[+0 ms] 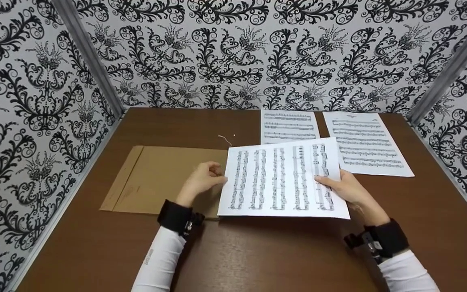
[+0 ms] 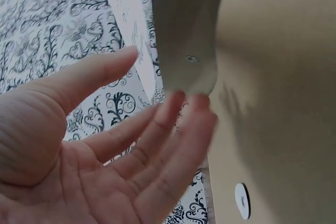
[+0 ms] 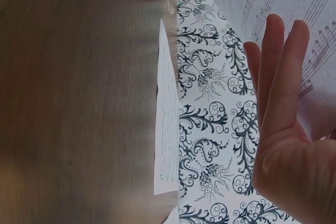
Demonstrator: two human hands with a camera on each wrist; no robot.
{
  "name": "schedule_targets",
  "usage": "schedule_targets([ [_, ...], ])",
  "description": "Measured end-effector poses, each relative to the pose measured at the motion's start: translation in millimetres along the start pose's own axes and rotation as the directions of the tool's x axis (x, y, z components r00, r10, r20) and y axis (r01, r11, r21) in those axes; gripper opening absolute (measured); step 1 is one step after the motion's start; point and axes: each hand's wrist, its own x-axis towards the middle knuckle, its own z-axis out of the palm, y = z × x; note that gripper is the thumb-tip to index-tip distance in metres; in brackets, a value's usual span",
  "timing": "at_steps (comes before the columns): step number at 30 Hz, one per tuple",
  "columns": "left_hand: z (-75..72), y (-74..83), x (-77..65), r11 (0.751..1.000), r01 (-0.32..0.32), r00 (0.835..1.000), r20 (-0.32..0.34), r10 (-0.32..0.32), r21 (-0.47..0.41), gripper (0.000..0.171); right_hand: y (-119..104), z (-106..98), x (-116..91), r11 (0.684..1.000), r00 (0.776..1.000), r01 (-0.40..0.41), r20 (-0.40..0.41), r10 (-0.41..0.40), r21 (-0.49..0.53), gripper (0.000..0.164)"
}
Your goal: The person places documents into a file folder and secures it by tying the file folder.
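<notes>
My right hand [image 1: 349, 186] holds a sheet of music [image 1: 278, 178] by its right side, thumb on the printed face and fingers behind. The staves run sideways, and the sheet is raised in front of the brown cardboard envelope's [image 1: 164, 174] right end. Beside the sheet's left edge is my left hand [image 1: 203, 178]; in the left wrist view its thumb and fingers [image 2: 178, 161] stand apart. That view also shows a lifted brown flap [image 2: 186, 35] and a white round button [image 2: 242, 201] on the envelope. Straight fingers [image 3: 281, 82] back the sheet in the right wrist view.
Two more music sheets lie at the back of the brown table [image 1: 258, 251]: one [image 1: 288, 125] partly behind the held sheet, another [image 1: 367, 146] to its right. A thin string [image 1: 225, 140] lies above the envelope. Patterned walls [image 1: 233, 52] enclose the table's back and sides.
</notes>
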Motion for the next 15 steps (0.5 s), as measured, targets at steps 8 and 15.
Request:
schedule_targets([
  [8, 14.2, 0.1, 0.8, 0.972, 0.050, 0.998, -0.039, -0.042, 0.230, 0.071, -3.5, -0.6, 5.5, 0.997, 1.000, -0.014, -0.007, 0.013, -0.071, 0.050],
  [15, 21.5, 3.4, -5.1, 0.891, 0.061, 0.997, -0.065, -0.035, 0.449, 0.084, -7.2, -0.8, 6.3, 0.994, 1.000, -0.023, -0.002, 0.023, -0.105, 0.054],
])
